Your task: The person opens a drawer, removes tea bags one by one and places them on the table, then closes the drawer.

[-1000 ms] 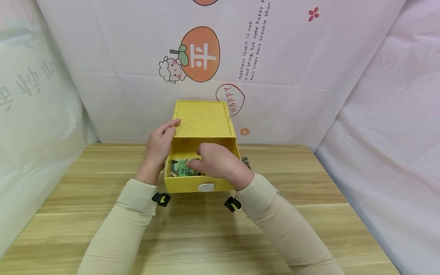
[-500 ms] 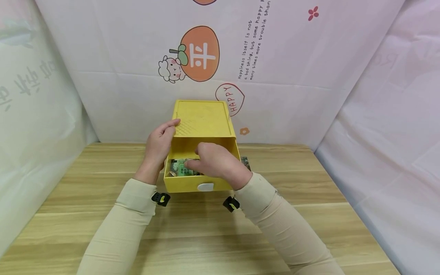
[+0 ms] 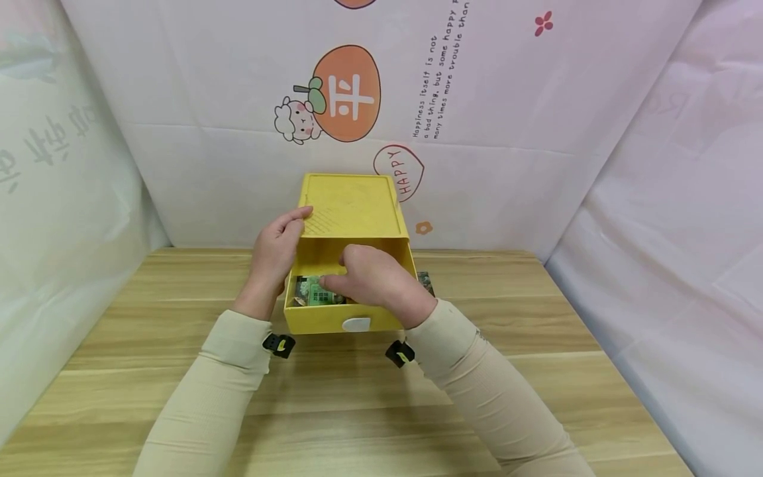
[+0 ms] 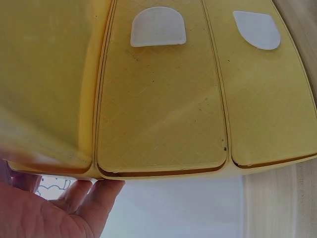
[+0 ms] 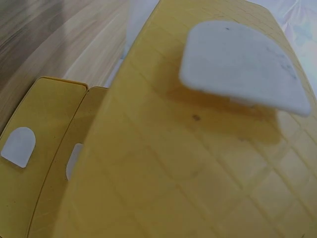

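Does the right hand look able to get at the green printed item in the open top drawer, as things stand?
Most likely yes: the top drawer is pulled out and the right hand reaches in, its thumb apparently at the green printed item, with nothing visible in between.

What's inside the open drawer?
A green printed item shows at the left of the drawer. The right hand reaches in and covers much of the right side; anything beneath it can't be seen.
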Demonstrator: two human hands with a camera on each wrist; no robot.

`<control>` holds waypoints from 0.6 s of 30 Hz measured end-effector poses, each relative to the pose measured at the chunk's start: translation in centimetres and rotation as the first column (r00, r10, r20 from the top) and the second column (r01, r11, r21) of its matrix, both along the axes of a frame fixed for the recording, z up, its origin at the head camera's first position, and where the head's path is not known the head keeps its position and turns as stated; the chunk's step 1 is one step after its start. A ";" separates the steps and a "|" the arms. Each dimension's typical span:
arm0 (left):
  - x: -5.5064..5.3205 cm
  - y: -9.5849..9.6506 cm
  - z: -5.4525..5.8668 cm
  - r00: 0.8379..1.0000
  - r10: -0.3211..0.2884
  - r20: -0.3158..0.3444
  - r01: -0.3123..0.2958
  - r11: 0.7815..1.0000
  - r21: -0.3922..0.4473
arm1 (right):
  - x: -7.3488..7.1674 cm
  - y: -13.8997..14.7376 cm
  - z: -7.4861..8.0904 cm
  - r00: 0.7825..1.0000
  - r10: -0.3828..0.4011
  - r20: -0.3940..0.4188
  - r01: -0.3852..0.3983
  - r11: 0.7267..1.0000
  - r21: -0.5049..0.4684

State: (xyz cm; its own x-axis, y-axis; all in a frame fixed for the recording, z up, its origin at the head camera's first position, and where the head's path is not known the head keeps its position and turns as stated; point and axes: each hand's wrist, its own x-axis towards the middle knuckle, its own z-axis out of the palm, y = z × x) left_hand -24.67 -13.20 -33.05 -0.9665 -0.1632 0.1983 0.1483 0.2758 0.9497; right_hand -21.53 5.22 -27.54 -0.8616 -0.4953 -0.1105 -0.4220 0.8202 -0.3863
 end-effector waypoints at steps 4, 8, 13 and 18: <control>0.0 -0.1 0.0 1.000 -0.003 0.002 0.003 1.000 -0.003 | 0.0 0.0 0.1 1.000 -0.013 0.019 0.013 1.000 -0.012; 0.0 -0.1 0.0 1.000 -0.004 0.000 0.004 1.000 -0.002 | 0.1 0.0 0.1 0.999 -0.030 0.026 0.030 0.999 -0.018; 0.0 0.0 0.0 1.000 -0.007 -0.002 0.007 1.000 0.009 | 0.0 0.1 0.1 0.998 -0.046 0.035 0.046 0.999 -0.018; 0.1 0.0 0.1 1.000 -0.010 0.001 0.010 1.000 0.009 | -0.4 0.1 0.2 0.997 -0.042 0.072 0.046 0.997 -0.061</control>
State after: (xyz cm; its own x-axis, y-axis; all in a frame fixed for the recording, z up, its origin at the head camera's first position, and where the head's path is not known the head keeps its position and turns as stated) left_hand -24.60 -13.18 -32.95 -0.9681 -0.1557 0.1964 0.1504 0.2659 0.9522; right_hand -21.91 5.34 -27.35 -0.8740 -0.4647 -0.1418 -0.3559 0.8110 -0.4644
